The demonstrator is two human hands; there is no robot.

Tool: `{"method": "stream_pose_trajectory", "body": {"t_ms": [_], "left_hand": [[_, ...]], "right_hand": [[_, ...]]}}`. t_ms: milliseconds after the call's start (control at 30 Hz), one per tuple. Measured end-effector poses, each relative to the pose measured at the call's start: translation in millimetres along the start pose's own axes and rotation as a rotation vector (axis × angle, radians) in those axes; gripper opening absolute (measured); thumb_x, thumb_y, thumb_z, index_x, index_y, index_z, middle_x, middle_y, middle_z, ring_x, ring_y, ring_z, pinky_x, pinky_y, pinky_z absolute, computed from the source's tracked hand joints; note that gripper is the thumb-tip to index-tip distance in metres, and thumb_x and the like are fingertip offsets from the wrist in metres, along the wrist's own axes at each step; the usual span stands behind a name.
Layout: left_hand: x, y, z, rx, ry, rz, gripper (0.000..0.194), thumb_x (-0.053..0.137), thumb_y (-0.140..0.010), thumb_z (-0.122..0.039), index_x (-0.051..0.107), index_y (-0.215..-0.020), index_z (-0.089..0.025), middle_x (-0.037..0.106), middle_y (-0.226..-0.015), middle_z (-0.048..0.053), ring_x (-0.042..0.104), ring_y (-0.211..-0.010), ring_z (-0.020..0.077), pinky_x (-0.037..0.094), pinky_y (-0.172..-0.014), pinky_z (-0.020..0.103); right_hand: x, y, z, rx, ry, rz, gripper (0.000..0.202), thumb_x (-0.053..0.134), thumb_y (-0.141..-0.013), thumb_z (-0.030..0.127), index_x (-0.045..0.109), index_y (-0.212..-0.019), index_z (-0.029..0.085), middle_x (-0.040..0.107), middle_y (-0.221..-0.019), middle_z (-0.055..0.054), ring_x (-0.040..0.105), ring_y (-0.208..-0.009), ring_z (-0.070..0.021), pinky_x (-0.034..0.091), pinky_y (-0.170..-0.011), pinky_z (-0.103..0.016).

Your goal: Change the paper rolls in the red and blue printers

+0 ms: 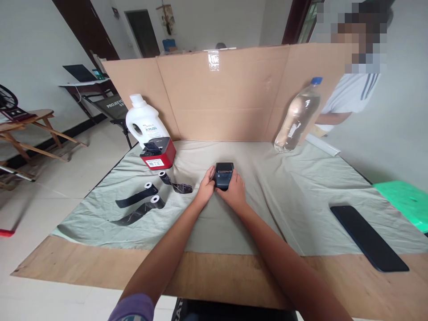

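A small black portable printer (223, 176) lies on the grey-green cloth in front of me, its top slot facing up. Its left side is held by my left hand (205, 187), with thumb and fingers pressed together at the edge. My right hand (236, 191) grips the right side, fingers along the edge and thumb at the near corner. To the left lie three partly unrolled black paper rolls (157, 202) with white cores. Behind them stands a red and black box-like device (158, 154) with a white label, a dark strip sticking out of its top.
A white detergent bottle (147, 119) and a clear bottle with a blue cap (299, 116) stand before a cardboard screen (220, 98). A black phone (369, 238) lies at right, near a green stool (403, 200). A person (351, 96) is behind the screen's right end.
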State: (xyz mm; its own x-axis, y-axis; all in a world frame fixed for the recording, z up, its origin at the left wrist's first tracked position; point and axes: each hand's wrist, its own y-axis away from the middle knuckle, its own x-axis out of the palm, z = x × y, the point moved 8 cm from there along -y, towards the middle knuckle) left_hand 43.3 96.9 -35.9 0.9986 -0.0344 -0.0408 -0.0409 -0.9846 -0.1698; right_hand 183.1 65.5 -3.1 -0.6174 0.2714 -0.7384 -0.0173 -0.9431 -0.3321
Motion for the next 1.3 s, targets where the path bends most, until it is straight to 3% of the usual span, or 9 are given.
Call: {"method": "stream_pose_trajectory", "body": {"t_ms": [400, 733, 933, 1100, 1300], "left_hand": [[-4.5, -3.6, 0.6, 0.059, -0.141, 0.065, 0.093, 0.045, -0.068, -0.004, 0.032, -0.16, -0.018, 0.034, -0.165, 0.004, 0.031, -0.153, 0.0205, 0.018, -0.131, 0.04], [-9.3, -15.8, 5.3, -0.041, -0.156, 0.022, 0.095, 0.047, -0.066, 0.002, 0.034, -0.159, -0.015, 0.041, -0.161, 0.006, 0.039, -0.15, 0.0216, 0.024, -0.13, 0.039], [-7.5, -19.8, 4.5, -0.172, 0.072, 0.036, 0.097, 0.046, -0.062, 0.004, 0.035, -0.158, -0.012, 0.041, -0.16, 0.009, 0.039, -0.15, 0.0219, 0.027, -0.128, 0.036], [-6.8, -10.6, 2.0, -0.178, 0.123, -0.007, 0.092, 0.048, -0.066, 0.002, 0.037, -0.157, -0.012, 0.039, -0.161, 0.009, 0.036, -0.151, 0.0216, 0.025, -0.128, 0.037], [-9.9, -5.3, -1.5, -0.122, -0.04, -0.058, 0.081, 0.052, -0.07, -0.002, 0.05, -0.15, -0.018, 0.051, -0.153, 0.004, 0.037, -0.151, 0.0258, 0.021, -0.13, 0.042]], "right_hand": [[3.8, 0.3, 0.8, -0.023, 0.043, -0.026, 0.103, 0.076, -0.071, 0.044, 0.027, -0.152, 0.001, 0.054, -0.137, -0.028, 0.052, -0.129, -0.04, 0.04, -0.111, -0.05], [4.2, -1.9, 0.0, 0.001, 0.012, 0.012, 0.105, 0.078, -0.069, 0.041, 0.026, -0.151, 0.001, 0.051, -0.141, -0.03, 0.049, -0.133, -0.0422, 0.037, -0.112, -0.053], [2.3, -1.4, 0.4, 0.032, -0.032, 0.049, 0.105, 0.078, -0.07, 0.041, 0.024, -0.153, 0.004, 0.049, -0.145, -0.03, 0.046, -0.137, -0.0425, 0.035, -0.114, -0.053], [0.8, -1.2, 0.7, 0.047, -0.012, 0.065, 0.106, 0.077, -0.071, 0.041, 0.024, -0.153, 0.001, 0.05, -0.144, -0.029, 0.047, -0.137, -0.0399, 0.035, -0.115, -0.049], [-0.4, -1.4, 0.7, 0.036, -0.038, 0.055, 0.106, 0.077, -0.07, 0.041, 0.023, -0.153, 0.001, 0.05, -0.142, -0.029, 0.047, -0.136, -0.0409, 0.035, -0.114, -0.05]]}}
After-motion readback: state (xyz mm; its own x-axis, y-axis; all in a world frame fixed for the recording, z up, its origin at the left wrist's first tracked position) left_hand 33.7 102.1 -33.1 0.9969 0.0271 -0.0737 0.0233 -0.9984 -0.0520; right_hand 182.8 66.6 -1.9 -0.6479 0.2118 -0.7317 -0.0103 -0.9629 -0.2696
